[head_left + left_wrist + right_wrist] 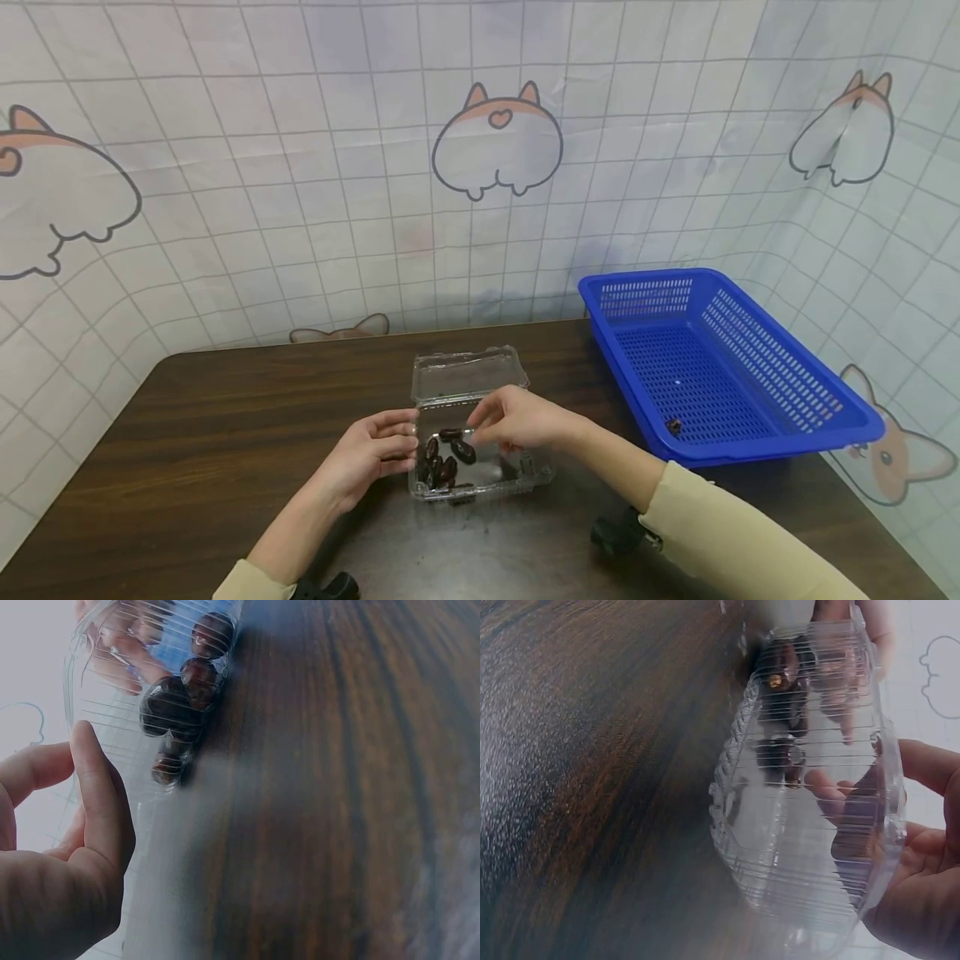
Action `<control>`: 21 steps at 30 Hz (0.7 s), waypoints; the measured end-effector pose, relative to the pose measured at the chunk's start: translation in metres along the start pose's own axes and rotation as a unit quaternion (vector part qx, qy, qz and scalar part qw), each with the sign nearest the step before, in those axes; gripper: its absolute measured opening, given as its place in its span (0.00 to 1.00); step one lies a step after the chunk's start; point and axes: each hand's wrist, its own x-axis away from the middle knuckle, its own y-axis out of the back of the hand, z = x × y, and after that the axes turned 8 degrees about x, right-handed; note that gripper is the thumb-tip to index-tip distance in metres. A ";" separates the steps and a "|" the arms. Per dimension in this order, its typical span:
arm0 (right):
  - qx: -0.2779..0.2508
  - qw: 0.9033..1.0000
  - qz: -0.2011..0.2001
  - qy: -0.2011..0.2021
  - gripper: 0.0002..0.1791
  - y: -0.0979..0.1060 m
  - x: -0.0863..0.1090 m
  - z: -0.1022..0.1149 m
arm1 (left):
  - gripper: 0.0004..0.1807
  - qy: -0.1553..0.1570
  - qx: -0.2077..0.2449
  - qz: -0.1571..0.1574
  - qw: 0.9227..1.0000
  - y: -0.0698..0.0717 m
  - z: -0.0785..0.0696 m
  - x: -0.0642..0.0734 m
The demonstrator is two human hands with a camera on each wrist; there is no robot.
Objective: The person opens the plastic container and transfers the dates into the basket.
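Observation:
A clear plastic clamshell box [487,493] rests on the table with its lid [465,375] folded back. Inside, mostly toward the left end, lie several glossy dark brown dates [464,452], also seen through the ribbed wall as dates [169,705] in the left wrist view. My left hand [367,454] is at the box's left wall, its fingertips right at the side. From the right, my right hand [517,419] reaches in over the box, thumb and forefinger apart beside the nearest dates. Part of this hand [922,855] shows behind the clear wall in the right wrist view.
To the right stands a blue plastic basket [622,367] with slotted sides, and one small dark piece [673,427] lies in its near corner. The dark wood-grain table [225,467] meets a grid-patterned wall covering [337,208] at the back.

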 end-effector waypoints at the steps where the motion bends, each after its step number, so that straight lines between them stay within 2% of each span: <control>1: 0.004 1.000 -0.001 0.000 0.16 -0.001 -0.001 -0.001 | 0.29 0.000 0.000 0.001 1.000 0.000 0.000 0.000; 10: 0.032 0.999 0.002 0.010 0.16 -0.007 -0.007 -0.002 | 0.29 0.001 -0.006 0.002 1.000 0.001 0.000 -0.002; 21: 0.070 0.997 -0.011 0.002 0.16 -0.019 -0.011 -0.006 | 0.29 0.001 -0.005 0.001 1.000 0.001 0.002 -0.004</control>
